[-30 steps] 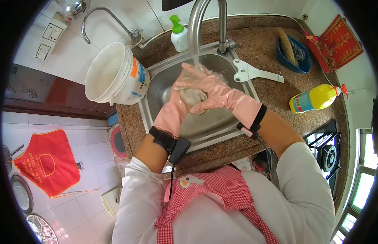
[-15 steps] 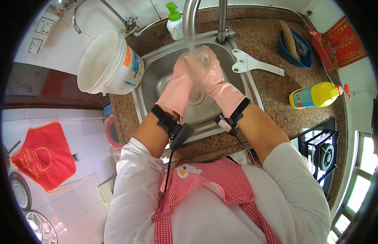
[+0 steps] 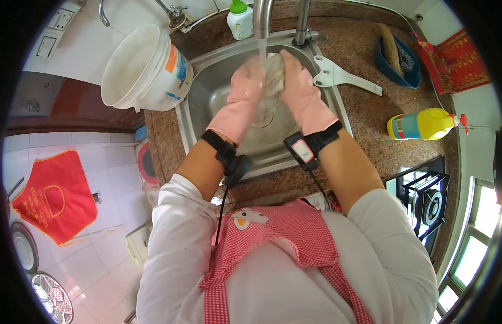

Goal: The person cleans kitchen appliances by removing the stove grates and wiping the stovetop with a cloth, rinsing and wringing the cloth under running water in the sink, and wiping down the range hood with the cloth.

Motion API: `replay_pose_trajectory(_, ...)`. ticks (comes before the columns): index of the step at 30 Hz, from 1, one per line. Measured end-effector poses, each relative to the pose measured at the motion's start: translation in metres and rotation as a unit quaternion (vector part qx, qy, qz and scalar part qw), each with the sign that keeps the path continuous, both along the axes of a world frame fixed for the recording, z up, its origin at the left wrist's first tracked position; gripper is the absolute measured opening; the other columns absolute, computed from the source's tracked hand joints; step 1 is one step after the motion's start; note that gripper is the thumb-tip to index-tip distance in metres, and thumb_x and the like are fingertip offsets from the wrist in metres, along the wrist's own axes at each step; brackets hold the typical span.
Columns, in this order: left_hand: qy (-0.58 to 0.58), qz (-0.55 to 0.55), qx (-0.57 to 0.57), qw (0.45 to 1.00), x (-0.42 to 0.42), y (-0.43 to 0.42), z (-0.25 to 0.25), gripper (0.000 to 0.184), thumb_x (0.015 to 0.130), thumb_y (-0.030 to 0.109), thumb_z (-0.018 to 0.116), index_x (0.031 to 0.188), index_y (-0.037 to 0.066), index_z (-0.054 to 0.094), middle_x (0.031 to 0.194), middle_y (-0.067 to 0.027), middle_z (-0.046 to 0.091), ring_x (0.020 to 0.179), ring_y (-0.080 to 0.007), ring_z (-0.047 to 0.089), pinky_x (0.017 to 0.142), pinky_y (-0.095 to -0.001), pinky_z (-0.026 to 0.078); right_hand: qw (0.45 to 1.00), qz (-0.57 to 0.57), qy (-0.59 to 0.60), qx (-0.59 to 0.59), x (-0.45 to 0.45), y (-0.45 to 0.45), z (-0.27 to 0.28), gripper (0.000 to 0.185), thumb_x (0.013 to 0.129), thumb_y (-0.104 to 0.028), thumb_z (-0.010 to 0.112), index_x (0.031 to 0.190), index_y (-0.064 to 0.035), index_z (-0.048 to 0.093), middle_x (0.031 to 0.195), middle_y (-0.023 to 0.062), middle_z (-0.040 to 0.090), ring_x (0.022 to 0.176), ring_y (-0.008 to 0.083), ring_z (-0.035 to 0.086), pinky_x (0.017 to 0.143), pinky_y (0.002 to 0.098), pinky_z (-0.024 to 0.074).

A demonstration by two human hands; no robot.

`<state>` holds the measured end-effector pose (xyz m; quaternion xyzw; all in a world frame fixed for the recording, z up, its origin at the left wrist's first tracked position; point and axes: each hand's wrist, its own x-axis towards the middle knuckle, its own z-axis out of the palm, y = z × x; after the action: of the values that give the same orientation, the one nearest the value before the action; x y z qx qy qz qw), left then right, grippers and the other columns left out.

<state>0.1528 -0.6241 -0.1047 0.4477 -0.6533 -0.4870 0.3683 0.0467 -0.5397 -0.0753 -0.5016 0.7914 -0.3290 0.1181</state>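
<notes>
A wet greyish-white cloth (image 3: 274, 75) is stretched between my two hands under the running tap (image 3: 263, 24), over the sink (image 3: 210, 116). My left hand (image 3: 247, 81), in a pink rubber glove and smeared by motion, grips its left side beside the water stream. On the other side my right hand (image 3: 298, 81), gloved the same way, is closed on the cloth's right edge. The fingertips of both hands are partly hidden by cloth, water and blur.
Left of the sink stands a white bucket (image 3: 135, 70). A green-capped bottle (image 3: 240, 21) is behind the basin. At right are a white plastic piece (image 3: 342, 78), a blue basket (image 3: 399, 78) with scrubbers, a yellow bottle (image 3: 423, 125) and a gas stove (image 3: 429, 202).
My hands have moved apart from a bunched squeeze. The cloth, mostly hidden before, now shows opened out between them. The view has shifted slightly.
</notes>
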Motion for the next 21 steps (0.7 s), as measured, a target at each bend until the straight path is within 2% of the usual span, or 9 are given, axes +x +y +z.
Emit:
replay_pose_trajectory(1,-0.030,-0.026,-0.034,0.999,0.006,0.003,0.009,0.047,0.094,0.040,0.046,0.098,-0.003,0.063,0.084,-0.0094,0.063,0.078,-0.0199,0.056,0.073,-0.0336,0.045,0.998,0.013,-0.050,0.026,-0.003,0.003,0.001,0.072,0.074,-0.004,0.068,0.139,-0.0095,0.036,0.123,0.0186,0.055,0.114,0.0362,0.052,0.097,0.0404,0.0436)
replay_pose_trajectory(4,-0.105,-0.074,0.033,0.991,0.023,-0.004,0.022,0.050,0.094,0.043,0.047,0.104,-0.005,0.062,0.091,-0.0117,0.065,0.084,-0.0200,0.057,0.079,-0.0314,0.043,0.990,0.040,-0.133,0.029,-0.024,0.007,-0.030,0.067,0.080,-0.007,0.063,0.140,-0.0069,0.035,0.127,0.0164,0.054,0.115,0.0336,0.052,0.099,0.0381,0.0413)
replay_pose_trajectory(6,-0.068,-0.082,0.017,0.994,0.032,-0.004,0.032,0.051,0.093,0.043,0.048,0.106,-0.004,0.062,0.093,-0.0121,0.065,0.088,-0.0197,0.058,0.084,-0.0307,0.042,0.981,0.018,-0.190,0.017,-0.036,0.002,-0.074,0.062,0.084,-0.010,0.061,0.140,-0.0054,0.035,0.129,0.0138,0.054,0.115,0.0300,0.053,0.100,0.0358,0.0399)
replay_pose_trajectory(8,-0.045,-0.091,0.043,0.994,0.033,0.004,0.062,0.052,0.093,0.043,0.049,0.111,-0.004,0.061,0.099,-0.0111,0.065,0.095,-0.0190,0.058,0.090,-0.0286,0.040,0.952,-0.013,-0.304,0.015,-0.034,0.003,-0.059,0.057,0.088,-0.023,0.059,0.138,-0.0027,0.039,0.130,0.0127,0.055,0.115,0.0265,0.053,0.099,0.0335,0.0392)
replay_pose_trajectory(10,-0.039,-0.089,0.071,0.993,0.032,0.008,0.073,0.051,0.094,0.042,0.049,0.114,-0.003,0.061,0.104,-0.0115,0.065,0.100,-0.0175,0.057,0.093,-0.0275,0.039,0.892,-0.015,-0.452,0.014,-0.011,0.024,0.021,0.062,0.090,-0.042,0.057,0.133,0.0016,0.045,0.129,0.0132,0.055,0.114,0.0239,0.054,0.097,0.0317,0.0392)
replay_pose_trajectory(13,-0.009,-0.107,0.099,0.989,0.030,0.013,0.082,0.047,0.094,0.038,0.050,0.118,-0.002,0.060,0.112,-0.0111,0.063,0.108,-0.0167,0.054,0.097,-0.0264,0.037,0.870,0.099,-0.482,0.035,-0.022,0.019,-0.002,0.064,0.087,-0.034,0.063,0.137,-0.0017,0.041,0.135,0.0129,0.050,0.112,0.0218,0.054,0.095,0.0287,0.0399)
replay_pose_trajectory(14,0.005,-0.118,0.104,0.988,0.029,0.013,0.084,0.046,0.094,0.036,0.050,0.119,-0.001,0.060,0.114,-0.0108,0.063,0.111,-0.0166,0.053,0.098,-0.0262,0.036,0.916,0.094,-0.386,0.051,-0.023,0.021,-0.005,0.066,0.085,-0.031,0.065,0.141,-0.0073,0.038,0.138,0.0132,0.047,0.114,0.0216,0.053,0.096,0.0284,0.0396)
replay_pose_trajectory(17,0.080,-0.179,0.129,0.972,0.030,-0.002,0.063,0.041,0.095,0.033,0.050,0.119,0.001,0.062,0.115,-0.0079,0.063,0.112,-0.0168,0.053,0.098,-0.0267,0.036,0.932,0.114,-0.345,0.019,-0.024,0.016,-0.004,0.075,0.080,-0.030,0.070,0.144,-0.0121,0.034,0.140,0.0138,0.045,0.123,0.0247,0.047,0.099,0.0312,0.0380)
replay_pose_trajectory(21,0.069,-0.117,0.150,0.979,0.035,0.002,0.068,0.046,0.092,0.039,0.051,0.114,0.000,0.062,0.105,-0.0084,0.065,0.098,-0.0161,0.057,0.089,-0.0286,0.041,0.923,0.174,-0.342,-0.038,-0.018,0.004,0.003,0.085,0.075,-0.032,0.075,0.144,-0.0102,0.032,0.140,0.0159,0.044,0.127,0.0266,0.044,0.102,0.0341,0.0367)
